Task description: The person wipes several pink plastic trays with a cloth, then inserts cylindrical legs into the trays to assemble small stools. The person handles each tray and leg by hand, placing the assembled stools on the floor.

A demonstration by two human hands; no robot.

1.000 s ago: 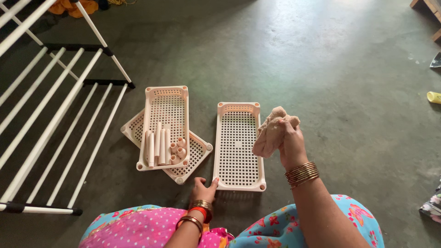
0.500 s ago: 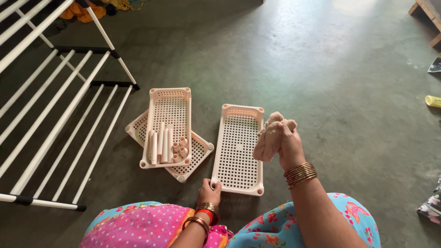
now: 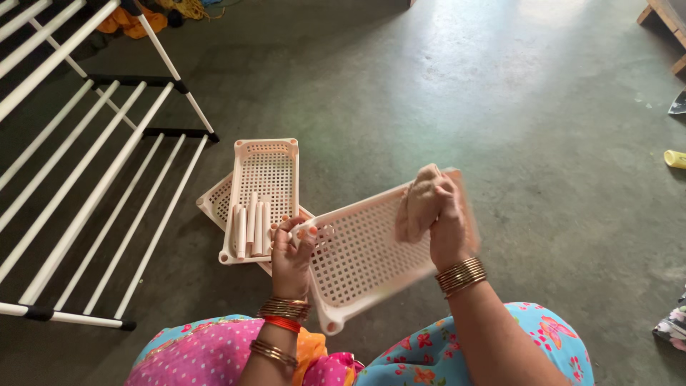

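a pale pink perforated plastic tray [image 3: 364, 250] is held up off the grey concrete floor [image 3: 443, 93], tilted, with its long axis running from about 8 o'clock to 2 o'clock. its near-left rim is gripped by the left hand [image 3: 291, 256], whose fingers are curled over the edge and pressed together on it. a crumpled beige cloth [image 3: 418, 204] is bunched in the right hand [image 3: 444, 227], the fingers closed tight around it, and is pressed against the tray's far end at roughly 2 o'clock; whether the cloth lies on the mesh bottom or only on the rim cannot be told, since that end is blurred.

at 10 o'clock from the held tray, two more pink mesh trays [image 3: 261, 179] lie stacked crosswise on the floor, and short cream plastic tubes [image 3: 251, 225] rest in the upper one. a white metal rack with black joints [image 3: 93, 164] lies further out at 9 o'clock.

the step in hand is judged to be the wiping of the lifted tray, with the far end being worked. for the next stroke, a firm hold at the left rim is called for, and the cloth would need to be drawn along the mesh toward 8 o'clock.
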